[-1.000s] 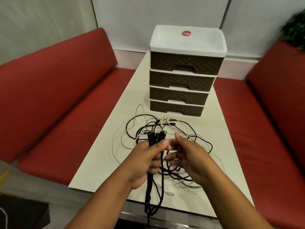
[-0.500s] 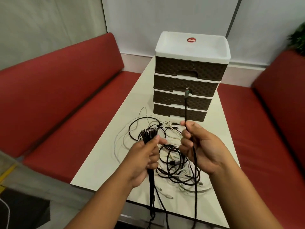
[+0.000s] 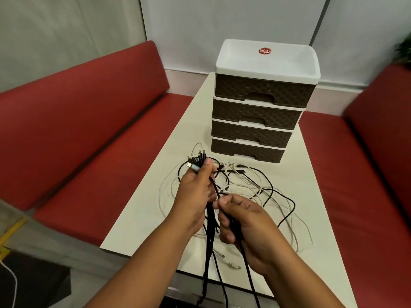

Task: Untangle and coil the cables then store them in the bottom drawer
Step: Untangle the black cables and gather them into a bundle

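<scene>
My left hand [image 3: 195, 196] grips a bundle of black cables [image 3: 209, 245] just below their plugs, which stick up above my thumb; one plug is silver-blue. Below and to the right, my right hand [image 3: 242, 221] curls round a single black cable [image 3: 246, 263] that hangs down past the table's front edge. Behind my hands, a tangle of black and white cables [image 3: 255, 185] lies on the white table [image 3: 138, 216]. The drawer unit [image 3: 260, 103] stands at the table's far end with all its brown drawers closed, the bottom drawer [image 3: 244, 150] included.
Red padded benches [image 3: 89, 134] run along both sides of the table. A loose white plug end [image 3: 233, 265] lies near the front edge. A dark box with a white cord [image 3: 33, 283] sits on the floor at the lower left.
My right hand, which held one black cable upright with its plug raised, has come down beside my left hand. That plug end now sits with the bundle in my left hand.
</scene>
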